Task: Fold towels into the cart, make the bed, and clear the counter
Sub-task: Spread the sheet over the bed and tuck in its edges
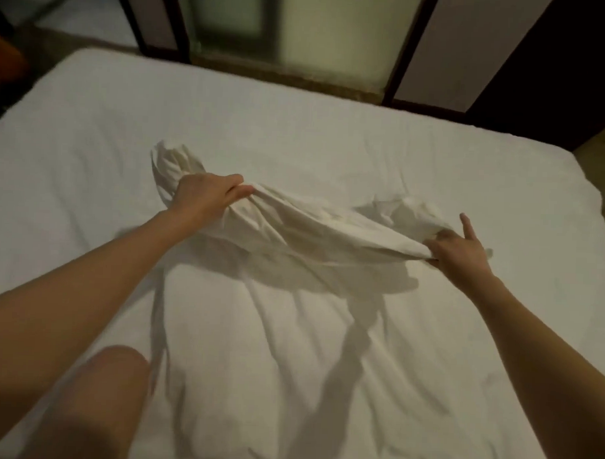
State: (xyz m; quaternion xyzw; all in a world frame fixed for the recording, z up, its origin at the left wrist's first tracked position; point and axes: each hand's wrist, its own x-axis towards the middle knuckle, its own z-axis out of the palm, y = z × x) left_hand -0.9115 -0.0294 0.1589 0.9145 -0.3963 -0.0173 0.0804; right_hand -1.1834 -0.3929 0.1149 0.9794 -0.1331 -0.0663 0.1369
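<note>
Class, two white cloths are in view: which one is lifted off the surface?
The bunched cloth held between both hands; the fitted sheet lies flat on the bed.

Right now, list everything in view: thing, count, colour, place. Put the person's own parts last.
bed: one, white sheet over it, wrinkled nearest the camera, fills most of the view.
cloth: one, white, bunched, lifted over the middle of the bed and stretched between both hands; whether it is a pillowcase or a sheet cannot be told.
panels: pale with dark frames, along the wall past the bed's far edge.
floor: brownish, a strip at the right edge.
left hand: one, grips the cloth's left end.
right hand: one, pinches the cloth's right end, one finger sticking up.
knee: one, bare, on the bed's near edge at lower left.
</note>
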